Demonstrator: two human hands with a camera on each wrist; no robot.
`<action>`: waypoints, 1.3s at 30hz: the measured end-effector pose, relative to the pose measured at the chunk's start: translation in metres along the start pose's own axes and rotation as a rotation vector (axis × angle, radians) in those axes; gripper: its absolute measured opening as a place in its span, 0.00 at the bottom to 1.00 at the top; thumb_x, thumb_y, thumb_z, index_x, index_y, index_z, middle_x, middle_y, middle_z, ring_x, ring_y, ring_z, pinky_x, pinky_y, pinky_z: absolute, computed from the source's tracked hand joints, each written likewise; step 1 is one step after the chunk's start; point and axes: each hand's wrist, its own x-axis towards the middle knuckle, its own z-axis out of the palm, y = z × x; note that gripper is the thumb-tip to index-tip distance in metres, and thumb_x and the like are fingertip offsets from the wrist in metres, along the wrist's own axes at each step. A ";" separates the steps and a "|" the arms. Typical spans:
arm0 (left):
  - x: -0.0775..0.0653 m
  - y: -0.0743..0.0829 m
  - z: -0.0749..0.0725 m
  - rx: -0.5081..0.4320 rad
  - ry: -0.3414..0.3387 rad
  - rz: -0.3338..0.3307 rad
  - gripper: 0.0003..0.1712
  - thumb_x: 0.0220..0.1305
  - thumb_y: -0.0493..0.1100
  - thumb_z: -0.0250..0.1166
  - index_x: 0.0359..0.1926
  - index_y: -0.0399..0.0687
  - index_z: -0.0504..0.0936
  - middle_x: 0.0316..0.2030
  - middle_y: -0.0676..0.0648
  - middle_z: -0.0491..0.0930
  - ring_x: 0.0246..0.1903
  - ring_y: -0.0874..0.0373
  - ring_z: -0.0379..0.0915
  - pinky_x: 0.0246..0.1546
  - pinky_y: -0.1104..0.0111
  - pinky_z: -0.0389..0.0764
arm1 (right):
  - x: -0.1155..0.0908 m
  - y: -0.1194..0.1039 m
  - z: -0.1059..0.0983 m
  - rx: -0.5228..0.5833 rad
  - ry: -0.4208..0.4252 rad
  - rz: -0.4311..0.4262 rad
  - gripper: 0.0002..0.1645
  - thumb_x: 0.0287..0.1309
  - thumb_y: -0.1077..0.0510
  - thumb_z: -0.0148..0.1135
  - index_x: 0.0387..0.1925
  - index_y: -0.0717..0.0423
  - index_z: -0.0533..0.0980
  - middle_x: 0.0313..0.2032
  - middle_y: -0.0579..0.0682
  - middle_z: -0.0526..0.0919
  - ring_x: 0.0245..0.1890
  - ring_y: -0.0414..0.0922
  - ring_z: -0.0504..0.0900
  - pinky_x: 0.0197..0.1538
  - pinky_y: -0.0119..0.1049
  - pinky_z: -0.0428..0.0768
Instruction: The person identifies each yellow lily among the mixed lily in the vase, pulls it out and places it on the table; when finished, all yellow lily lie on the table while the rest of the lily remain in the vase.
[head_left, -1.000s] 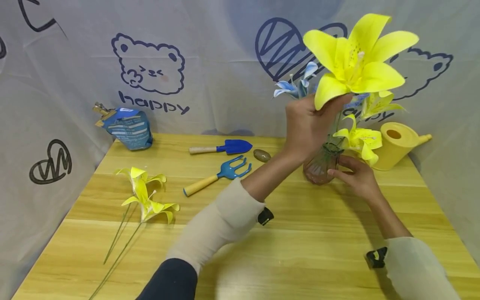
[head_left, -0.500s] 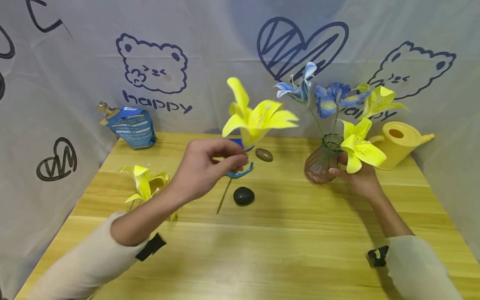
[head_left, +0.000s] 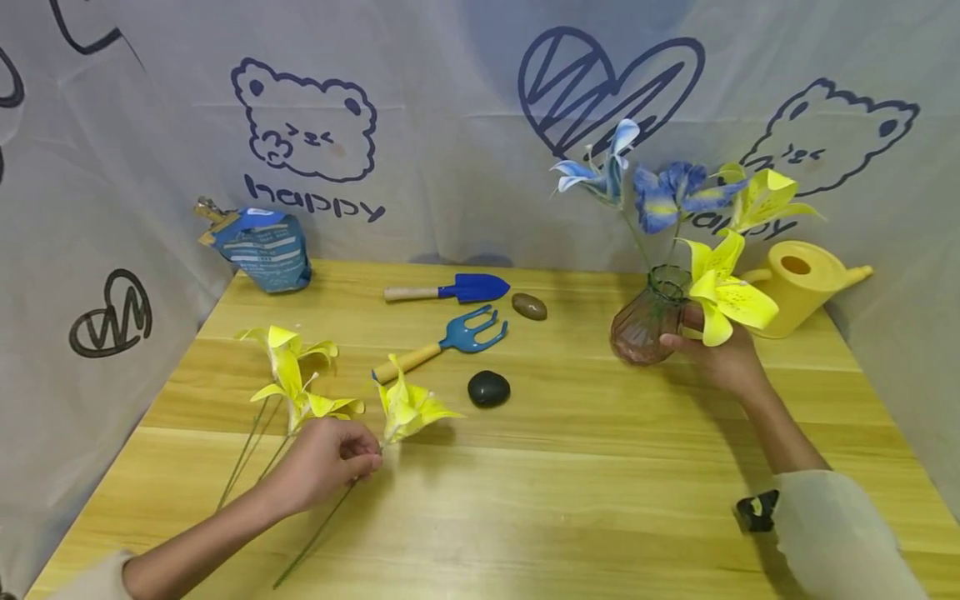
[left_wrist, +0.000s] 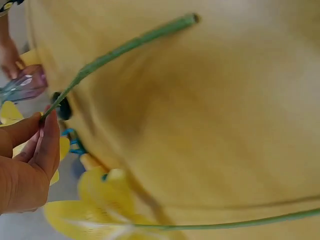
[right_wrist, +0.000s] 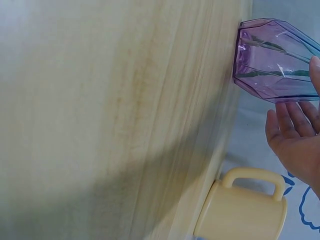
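Left hand [head_left: 322,464]: fingers pinching yellow lily [head_left: 407,410]. Right hand [head_left: 722,362]: fingers and thumb clamped on vase [head_left: 636,333]. Step, seemingly: laying lily on counter [head_left: 570,517]. Next, probably: gentle lowering, release.

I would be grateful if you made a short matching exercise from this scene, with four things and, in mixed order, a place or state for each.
Things
1. left hand
2. glass vase
3. trowel
4. bag

Places and states
A. stands at the far left of the table, a clip at its top
B. pinches the stem of a yellow lily
C. lies just beyond the blue fork
D. holds blue flowers, with the right hand at its side

Pairs: 1-B, 2-D, 3-C, 4-A
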 end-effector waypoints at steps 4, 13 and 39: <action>-0.008 -0.016 0.005 0.058 0.007 -0.002 0.03 0.48 0.32 0.65 0.22 0.41 0.79 0.19 0.53 0.76 0.19 0.63 0.72 0.19 0.75 0.74 | -0.002 -0.007 0.001 -0.019 0.008 0.007 0.27 0.47 0.55 0.65 0.50 0.60 0.69 0.49 0.59 0.74 0.50 0.53 0.72 0.41 0.20 0.72; -0.014 -0.034 0.009 0.170 0.049 -0.071 0.07 0.41 0.32 0.69 0.18 0.46 0.78 0.17 0.56 0.75 0.18 0.67 0.69 0.20 0.77 0.72 | -0.008 -0.030 0.003 0.007 0.005 0.029 0.25 0.49 0.59 0.63 0.48 0.66 0.70 0.49 0.64 0.72 0.51 0.57 0.70 0.40 0.18 0.71; -0.015 -0.016 0.003 0.366 0.097 -0.119 0.11 0.39 0.34 0.70 0.11 0.42 0.76 0.12 0.54 0.72 0.10 0.69 0.60 0.11 0.78 0.64 | 0.001 0.022 -0.001 0.028 0.064 -0.012 0.37 0.44 0.57 0.67 0.57 0.53 0.62 0.52 0.52 0.69 0.52 0.45 0.68 0.45 0.28 0.69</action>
